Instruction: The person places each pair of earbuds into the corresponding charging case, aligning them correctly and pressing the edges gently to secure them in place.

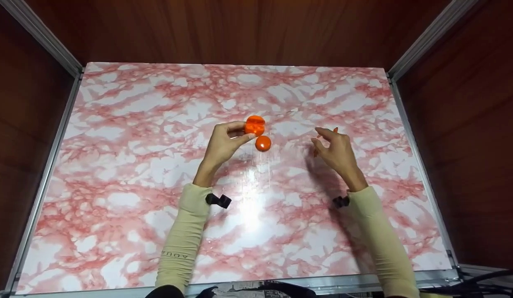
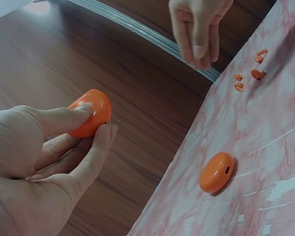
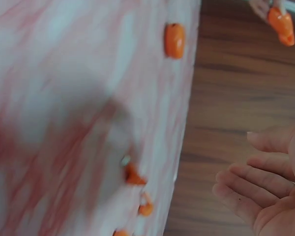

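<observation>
My left hand [image 1: 223, 145] grips an orange earbud case [image 1: 255, 125] between thumb and fingers, raised over the table. In the head view the case's lid stands up, showing its inside; the left wrist view shows its glossy outer shell. A second orange earbud case [image 2: 217, 172], closed, lies on the table just below it. To the right, my right hand [image 1: 335, 151] hovers with relaxed fingers and holds nothing. Several small orange earbuds [image 2: 258, 74] lie on the table beneath it, partly hidden by the hand in the head view.
The table [image 1: 116, 231] has a glossy red and white marbled top. Dark wood panels [image 1: 223, 33] with metal framing [image 1: 430, 35] stand around its back and sides. Dark cables [image 1: 488, 279] run at the lower right corner.
</observation>
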Available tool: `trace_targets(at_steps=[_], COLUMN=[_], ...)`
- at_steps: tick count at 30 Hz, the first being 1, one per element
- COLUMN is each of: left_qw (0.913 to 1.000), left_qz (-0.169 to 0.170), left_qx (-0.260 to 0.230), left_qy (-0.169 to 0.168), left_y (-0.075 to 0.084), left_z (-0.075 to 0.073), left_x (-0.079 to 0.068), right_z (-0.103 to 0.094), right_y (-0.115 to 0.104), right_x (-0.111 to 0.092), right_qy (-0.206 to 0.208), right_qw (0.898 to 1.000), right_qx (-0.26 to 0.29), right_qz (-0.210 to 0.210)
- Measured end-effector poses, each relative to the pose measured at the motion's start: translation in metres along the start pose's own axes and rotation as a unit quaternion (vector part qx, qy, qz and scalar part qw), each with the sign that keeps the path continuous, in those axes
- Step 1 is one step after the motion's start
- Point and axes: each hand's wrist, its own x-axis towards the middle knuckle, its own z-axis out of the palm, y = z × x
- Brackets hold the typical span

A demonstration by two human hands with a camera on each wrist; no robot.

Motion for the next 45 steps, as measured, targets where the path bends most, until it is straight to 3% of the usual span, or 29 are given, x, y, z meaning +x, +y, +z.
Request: trace_targets(at_steps=[7,23,35,45], left_qw=[1.0,0.9999,0.9997,0.9998], left_qz=[-0.009,-0.016,-0.024,-0.018], left_qx=[-0.002,-0.005,-0.003,-0.007], left_qy=[0.002,-0.003,-0.004,-0.005], left_y=[-0.002,-0.004,-0.007,-0.006], left_z=[-0.002,0.001,0.003,0.002], left_x=[0.0,-0.001,-0.001,-0.002], right_z=[-0.011,-0.023,-0.021,-0.014], right_y=[0.023,0.069,0.076,0.075], right_x=[-0.007,-0.028,-0.03,-0.028], right_qy=[-0.021,-0.06,-0.076,-0.102], right_qw=[0.997,0.986,0.98,0.976], right_qx=[-0.068,-0.153,-0.177,-0.189], right_qz=[-0.021,-0.035,-0.051,-0.027])
